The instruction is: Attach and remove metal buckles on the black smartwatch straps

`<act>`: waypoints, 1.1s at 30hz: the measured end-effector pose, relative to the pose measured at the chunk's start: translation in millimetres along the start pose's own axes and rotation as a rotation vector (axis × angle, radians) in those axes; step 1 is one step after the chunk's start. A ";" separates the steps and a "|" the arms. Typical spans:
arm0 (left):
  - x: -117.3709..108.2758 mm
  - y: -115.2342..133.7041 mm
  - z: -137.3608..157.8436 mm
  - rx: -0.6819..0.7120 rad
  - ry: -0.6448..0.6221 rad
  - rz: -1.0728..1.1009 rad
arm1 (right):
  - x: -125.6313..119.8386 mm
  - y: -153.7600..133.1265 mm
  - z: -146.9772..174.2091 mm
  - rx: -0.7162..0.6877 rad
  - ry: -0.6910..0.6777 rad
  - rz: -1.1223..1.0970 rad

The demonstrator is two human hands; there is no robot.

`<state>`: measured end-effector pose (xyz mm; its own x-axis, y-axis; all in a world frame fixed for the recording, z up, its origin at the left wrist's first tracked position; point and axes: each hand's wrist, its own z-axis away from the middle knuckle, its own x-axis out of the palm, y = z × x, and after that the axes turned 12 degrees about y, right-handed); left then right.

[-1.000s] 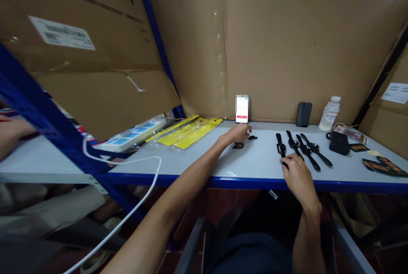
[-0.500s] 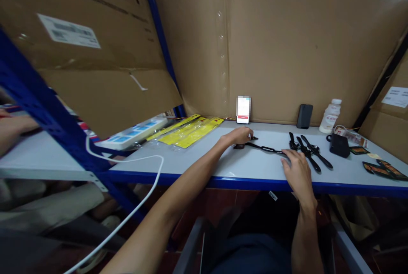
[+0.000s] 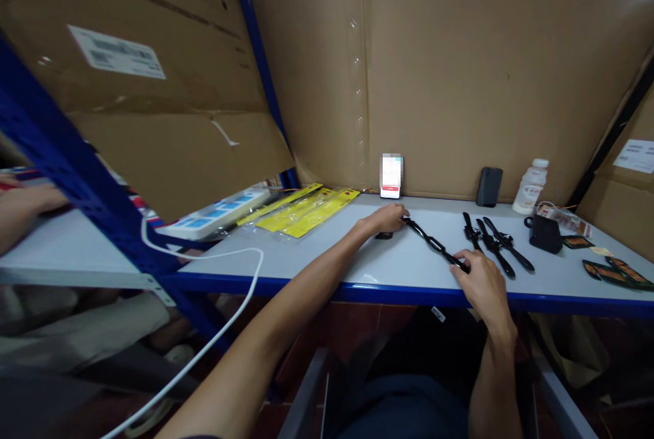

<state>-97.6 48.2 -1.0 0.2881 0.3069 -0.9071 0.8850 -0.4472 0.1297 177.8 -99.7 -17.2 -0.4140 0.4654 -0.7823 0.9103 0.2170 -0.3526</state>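
Observation:
A long, slim black tool with an oval slot midway lies aslant between my hands over the grey table. My right hand pinches its near end between thumb and fingers. At the far end, my left hand has its fingers closed on the tip, partly hidden by the hand itself. Beneath the left hand rests a small dark piece, too small to make out. Several black long-handled tools lie side by side just beyond my right hand.
A lit phone leans on the cardboard wall. Yellow cards in clear sleeves and a power strip lie left. Rightward are a dark phone, a bottle, a black case and dark packets. Another person's hand shows far left.
The slotted tool has turned, its right end coming nearer to me. My right hand has shifted slightly down and right and closed on that end. My left hand has barely moved.

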 end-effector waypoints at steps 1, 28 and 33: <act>1.2 0.7 -0.7 -0.016 -0.001 -0.003 | -2.7 0.0 1.4 0.024 -0.011 0.023; 3.3 26.4 -10.7 -0.105 0.056 0.636 | 5.9 0.5 -5.0 -0.005 0.032 0.023; 3.4 57.5 -5.8 0.027 -0.056 0.733 | 9.0 -0.5 -7.1 0.003 0.009 0.018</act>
<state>-43.6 28.3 5.7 0.7830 -0.1218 -0.6100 0.4626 -0.5418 0.7018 173.5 -89.5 -20.4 -0.3977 0.4772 -0.7837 0.9175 0.2063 -0.3400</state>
